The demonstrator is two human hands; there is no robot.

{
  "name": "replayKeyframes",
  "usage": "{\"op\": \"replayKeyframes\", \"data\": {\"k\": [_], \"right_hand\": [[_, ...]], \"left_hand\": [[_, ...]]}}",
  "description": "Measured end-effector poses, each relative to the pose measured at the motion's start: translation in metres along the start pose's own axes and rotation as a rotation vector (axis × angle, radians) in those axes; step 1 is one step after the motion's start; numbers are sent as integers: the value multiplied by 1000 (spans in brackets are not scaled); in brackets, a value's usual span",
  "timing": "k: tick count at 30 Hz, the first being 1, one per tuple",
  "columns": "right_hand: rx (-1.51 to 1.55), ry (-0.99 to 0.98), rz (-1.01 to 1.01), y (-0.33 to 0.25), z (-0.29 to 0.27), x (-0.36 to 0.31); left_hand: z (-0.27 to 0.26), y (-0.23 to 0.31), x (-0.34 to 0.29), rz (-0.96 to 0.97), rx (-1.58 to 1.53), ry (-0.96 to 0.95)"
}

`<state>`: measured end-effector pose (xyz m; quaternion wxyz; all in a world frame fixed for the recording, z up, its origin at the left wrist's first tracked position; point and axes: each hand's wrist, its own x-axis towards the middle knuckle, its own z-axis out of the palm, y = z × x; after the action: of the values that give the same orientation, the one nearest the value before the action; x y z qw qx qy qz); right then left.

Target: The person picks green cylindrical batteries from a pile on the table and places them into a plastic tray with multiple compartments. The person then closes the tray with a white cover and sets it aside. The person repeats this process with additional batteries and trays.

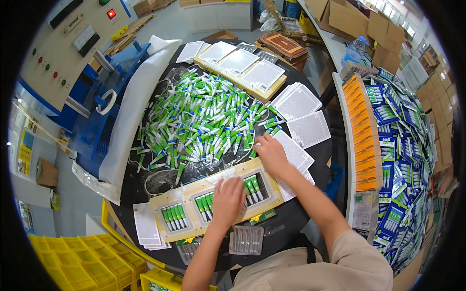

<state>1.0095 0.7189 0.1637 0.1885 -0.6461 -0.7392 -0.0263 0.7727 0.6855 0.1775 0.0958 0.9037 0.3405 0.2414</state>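
Note:
A cream tray frame [183,194] with three windows lies across the near part of the round black table. Rows of green-and-white glue tubes [174,217] fill its left window; more tubes stand in the middle and right windows. My left hand [229,201] is over the frame between those two windows, fingers curled, and what they hold is hidden. By the frame's far right corner, my right hand [272,154] has its fingers closed at a green glue tube [253,153]. Beyond the frame spreads a large heap of loose glue tubes [199,116].
Another cream frame [267,91] holding white printed cards stands at the back. Card stacks [309,129] lie at the right, clear plastic blisters [246,240] near me. A blue machine [104,109] is left, yellow crates [82,262] lower left, and packaged glue cards [393,174] fill the right side.

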Motion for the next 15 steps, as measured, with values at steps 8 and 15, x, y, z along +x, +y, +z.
{"op": "replayKeyframes", "data": {"k": [8,15], "right_hand": [[217,-15,-148,34,-19,24],[188,284,22,-45,-34,-99]], "left_hand": [[-20,5,12,-168,-283,72],[-8,42,-41,-54,-134,-164]]}}
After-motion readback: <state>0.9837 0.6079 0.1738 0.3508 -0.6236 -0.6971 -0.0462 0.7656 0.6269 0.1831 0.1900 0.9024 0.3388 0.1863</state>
